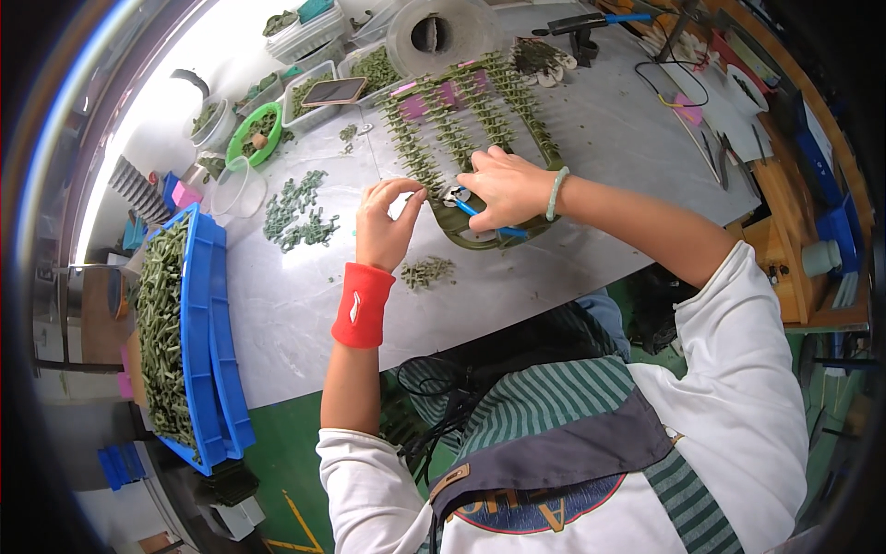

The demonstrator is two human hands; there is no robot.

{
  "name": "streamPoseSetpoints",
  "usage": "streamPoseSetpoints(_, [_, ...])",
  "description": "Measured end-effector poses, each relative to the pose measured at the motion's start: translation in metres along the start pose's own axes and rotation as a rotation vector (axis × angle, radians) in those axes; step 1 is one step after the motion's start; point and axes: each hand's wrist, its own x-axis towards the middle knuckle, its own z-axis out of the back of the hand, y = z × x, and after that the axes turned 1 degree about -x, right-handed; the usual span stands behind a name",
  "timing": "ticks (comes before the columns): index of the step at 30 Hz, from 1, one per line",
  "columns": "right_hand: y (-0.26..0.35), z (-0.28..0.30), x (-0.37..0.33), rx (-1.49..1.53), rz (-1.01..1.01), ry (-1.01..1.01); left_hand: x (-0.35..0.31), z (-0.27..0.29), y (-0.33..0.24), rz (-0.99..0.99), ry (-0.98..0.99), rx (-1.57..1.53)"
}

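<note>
A green U-shaped frame (471, 243) lies on the table, carrying several long rows of small green spiky pieces (449, 129). My right hand (513, 189) is closed over a blue-handled hand tool (510, 232) with a shiny metal head, low in the frame's middle. Its jaws are partly hidden by my fingers. Just left of the frame, my left hand (386, 222) has thumb and forefinger pinched together beside the lower end of the leftmost row. Whatever small thing sits in that pinch is too small to name. Below lies a little heap of green bits (427, 272).
Loose green pieces (300, 210) are scattered left of my hands. A blue crate (205, 332) full of green pieces stands at the left edge. A green bowl (254, 134), clear tubs and a phone (334, 90) line the back left. Pliers (722, 159) lie at the right.
</note>
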Motion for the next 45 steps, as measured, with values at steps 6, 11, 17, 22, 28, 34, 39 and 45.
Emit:
streamPoseSetpoints(6, [-0.001,0.005,0.004,0.069,0.061,0.084,0.0,-0.003,0.003,-0.021,-0.002,0.005])
streamPoseSetpoints(11, [-0.001,0.003,0.009,0.056,0.073,0.103,0.0,-0.004,0.002,-0.052,-0.018,0.024])
streamPoseSetpoints(17, [0.005,0.008,-0.014,0.163,0.068,-0.009,-0.01,0.005,0.0,0.03,-0.082,-0.049])
streamPoseSetpoints(22, [-0.002,0.034,-0.08,0.289,-0.075,-0.006,-0.034,0.041,0.016,0.452,0.182,-0.196])
streamPoseSetpoints(28, [-0.034,0.035,-0.12,1.786,-0.478,0.017,-0.033,0.037,0.004,0.231,0.214,0.139])
streamPoseSetpoints(34, [-0.035,0.028,-0.132,1.444,-0.43,-0.084,0.012,0.01,-0.031,0.022,0.086,0.003])
streamPoseSetpoints(39, [-0.044,0.003,-0.115,0.197,-0.381,-0.352,0.047,-0.023,-0.042,-0.171,0.124,0.041])
streamPoseSetpoints(45, [-0.049,-0.006,-0.089,0.162,-0.415,-0.329,0.061,-0.05,-0.044,-0.243,0.096,0.114])
